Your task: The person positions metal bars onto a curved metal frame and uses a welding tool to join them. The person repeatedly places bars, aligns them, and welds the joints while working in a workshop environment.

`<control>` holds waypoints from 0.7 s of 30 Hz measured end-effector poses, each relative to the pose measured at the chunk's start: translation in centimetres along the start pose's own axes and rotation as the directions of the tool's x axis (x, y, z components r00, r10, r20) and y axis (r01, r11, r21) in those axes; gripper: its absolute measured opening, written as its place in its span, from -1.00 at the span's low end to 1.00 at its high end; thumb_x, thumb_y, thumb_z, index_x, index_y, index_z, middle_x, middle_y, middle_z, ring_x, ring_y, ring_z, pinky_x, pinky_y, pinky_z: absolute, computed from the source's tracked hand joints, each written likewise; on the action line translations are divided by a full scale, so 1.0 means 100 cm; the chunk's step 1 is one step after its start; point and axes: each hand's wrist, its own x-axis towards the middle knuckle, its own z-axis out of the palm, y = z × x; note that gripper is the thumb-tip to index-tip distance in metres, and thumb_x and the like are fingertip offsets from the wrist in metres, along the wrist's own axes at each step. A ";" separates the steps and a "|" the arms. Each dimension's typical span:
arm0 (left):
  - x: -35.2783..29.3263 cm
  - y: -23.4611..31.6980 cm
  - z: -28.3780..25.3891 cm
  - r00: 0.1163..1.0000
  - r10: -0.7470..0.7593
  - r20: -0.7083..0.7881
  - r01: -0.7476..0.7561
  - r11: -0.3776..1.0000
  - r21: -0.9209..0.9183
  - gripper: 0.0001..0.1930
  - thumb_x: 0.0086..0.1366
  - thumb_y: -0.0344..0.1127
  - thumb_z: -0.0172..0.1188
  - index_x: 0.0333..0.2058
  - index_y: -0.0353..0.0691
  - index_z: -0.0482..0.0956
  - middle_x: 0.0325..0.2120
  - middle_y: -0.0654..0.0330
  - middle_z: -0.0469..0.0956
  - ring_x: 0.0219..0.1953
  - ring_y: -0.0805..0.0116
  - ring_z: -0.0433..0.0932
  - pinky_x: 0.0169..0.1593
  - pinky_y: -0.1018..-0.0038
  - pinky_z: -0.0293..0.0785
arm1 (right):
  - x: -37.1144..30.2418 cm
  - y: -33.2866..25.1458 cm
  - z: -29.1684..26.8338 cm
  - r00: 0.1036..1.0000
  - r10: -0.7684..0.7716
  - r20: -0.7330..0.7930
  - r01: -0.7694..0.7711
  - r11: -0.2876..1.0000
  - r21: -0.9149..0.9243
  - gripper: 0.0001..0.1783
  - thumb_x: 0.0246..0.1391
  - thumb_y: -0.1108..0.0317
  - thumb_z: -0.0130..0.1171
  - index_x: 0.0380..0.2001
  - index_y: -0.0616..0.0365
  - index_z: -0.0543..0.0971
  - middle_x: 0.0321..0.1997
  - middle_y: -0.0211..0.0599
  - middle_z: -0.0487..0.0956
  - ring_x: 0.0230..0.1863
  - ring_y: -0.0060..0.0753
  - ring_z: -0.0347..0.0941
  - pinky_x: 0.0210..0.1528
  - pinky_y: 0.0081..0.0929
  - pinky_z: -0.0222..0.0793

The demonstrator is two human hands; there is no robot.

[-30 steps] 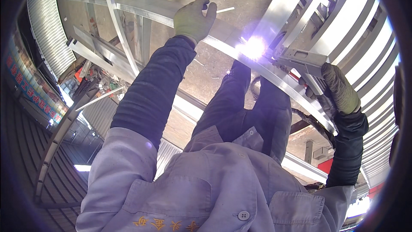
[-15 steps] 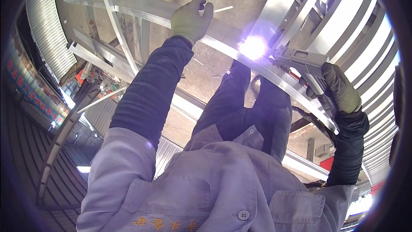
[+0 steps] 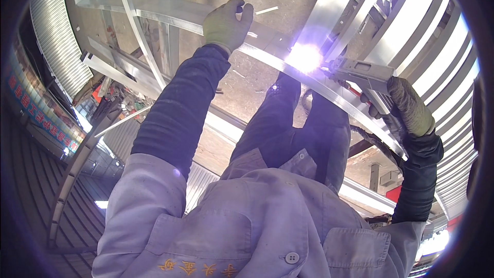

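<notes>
Metal beam (image 3: 267, 38) under outstretched left hand (image 3: 225, 27), right hand (image 3: 411, 107) gripping torch (image 3: 364, 73)

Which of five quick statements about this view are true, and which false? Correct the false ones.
1. The right hand holds a gun-shaped tool. True.
2. The bright glare is to the left of the left hand. False: in the picture it lies between the two hands.
3. Both hands wear gloves. True.
4. The left hand holds a second tool. False: no tool shows in it; in view it overlaps the metal beam.
5. Dark sleeves cover both forearms. True.
</notes>
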 end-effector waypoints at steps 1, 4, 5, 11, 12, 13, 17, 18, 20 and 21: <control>0.000 -0.001 0.000 1.000 -0.003 -0.007 0.003 1.000 -0.003 -0.48 0.46 0.17 0.16 0.08 -0.13 0.73 -0.05 0.06 0.78 0.03 0.05 0.75 0.17 0.22 0.60 | 0.000 -0.001 0.000 1.000 0.002 -0.004 -0.002 1.000 0.001 0.13 0.24 -0.69 -0.02 0.00 0.40 0.68 -0.27 -0.12 0.74 -0.32 -0.42 0.71 -0.28 -0.56 0.64; -0.001 0.001 0.000 1.000 -0.018 0.002 0.018 1.000 -0.016 -0.48 0.46 0.17 0.16 0.08 -0.13 0.74 -0.05 0.05 0.78 0.03 0.05 0.75 0.16 0.22 0.60 | -0.003 -0.002 0.002 1.000 0.007 -0.028 -0.007 1.000 0.004 0.13 0.25 -0.68 -0.01 0.00 0.40 0.68 -0.28 -0.12 0.74 -0.32 -0.43 0.72 -0.30 -0.57 0.63; -0.001 0.000 0.001 1.000 0.001 -0.016 -0.001 1.000 -0.003 -0.49 0.46 0.16 0.16 0.06 -0.14 0.73 -0.08 0.08 0.79 0.00 0.05 0.76 0.14 0.20 0.61 | -0.003 -0.002 0.004 0.999 0.005 -0.045 -0.005 1.000 0.008 0.13 0.24 -0.68 -0.01 0.00 0.40 0.69 -0.29 -0.13 0.74 -0.34 -0.45 0.71 -0.33 -0.59 0.62; -0.001 -0.002 0.002 0.997 0.051 -0.057 -0.050 0.999 0.017 -0.50 0.47 0.14 0.15 0.03 -0.17 0.73 -0.15 0.12 0.81 -0.09 0.05 0.77 0.09 0.17 0.63 | -0.007 0.004 -0.004 0.998 0.052 -0.032 -0.051 0.998 0.039 0.08 0.22 -0.66 0.07 0.00 0.36 0.69 -0.37 -0.22 0.73 -0.45 -0.57 0.67 -0.51 -0.69 0.50; -0.001 -0.002 0.002 0.997 0.056 -0.061 -0.055 0.998 0.011 -0.51 0.47 0.14 0.15 0.02 -0.16 0.73 -0.15 0.12 0.81 -0.09 0.05 0.77 0.08 0.17 0.63 | -0.008 0.004 -0.003 0.998 0.047 -0.037 -0.045 0.997 0.055 0.08 0.22 -0.65 0.08 0.00 0.36 0.69 -0.38 -0.22 0.73 -0.45 -0.57 0.66 -0.51 -0.70 0.50; -0.001 -0.002 0.002 0.996 0.060 -0.065 -0.060 0.998 0.004 -0.51 0.46 0.13 0.15 0.02 -0.16 0.73 -0.15 0.12 0.81 -0.10 0.05 0.77 0.08 0.17 0.63 | -0.009 0.005 -0.003 0.998 0.042 -0.042 -0.039 0.997 0.072 0.07 0.22 -0.65 0.10 0.00 0.36 0.69 -0.38 -0.23 0.73 -0.46 -0.58 0.66 -0.52 -0.71 0.49; 0.001 -0.005 0.003 0.995 0.072 -0.062 -0.071 0.997 0.017 -0.51 0.46 0.12 0.15 0.02 -0.16 0.73 -0.15 0.11 0.81 -0.10 0.04 0.77 0.08 0.17 0.63 | -0.005 0.009 0.010 0.991 -0.043 -0.130 0.056 0.993 0.105 0.05 0.21 -0.62 0.13 0.00 0.37 0.68 -0.38 -0.21 0.73 -0.47 -0.56 0.66 -0.50 -0.73 0.51; 0.001 -0.004 0.003 0.996 0.070 -0.058 -0.069 0.997 0.022 -0.52 0.46 0.12 0.15 0.02 -0.16 0.73 -0.14 0.11 0.81 -0.10 0.04 0.77 0.08 0.17 0.63 | -0.005 0.010 0.011 0.989 -0.052 -0.135 0.066 0.993 0.102 0.06 0.22 -0.62 0.13 0.01 0.37 0.68 -0.37 -0.20 0.73 -0.47 -0.55 0.66 -0.49 -0.73 0.52; 0.000 -0.003 0.002 0.996 0.068 -0.052 -0.067 0.997 0.027 -0.52 0.46 0.12 0.15 0.02 -0.16 0.73 -0.14 0.10 0.81 -0.09 0.04 0.77 0.08 0.17 0.63 | -0.005 0.011 0.009 0.991 -0.052 -0.125 0.063 0.994 0.089 0.06 0.22 -0.62 0.13 0.02 0.38 0.68 -0.35 -0.17 0.74 -0.44 -0.53 0.67 -0.46 -0.71 0.54; 0.000 -0.003 0.001 0.996 0.068 -0.051 -0.067 0.997 0.028 -0.52 0.46 0.12 0.15 0.03 -0.16 0.73 -0.14 0.10 0.81 -0.09 0.04 0.77 0.08 0.17 0.63 | -0.006 0.011 0.006 0.994 -0.037 -0.104 0.045 0.996 0.083 0.07 0.22 -0.63 0.12 0.02 0.38 0.68 -0.34 -0.17 0.74 -0.43 -0.53 0.68 -0.45 -0.70 0.55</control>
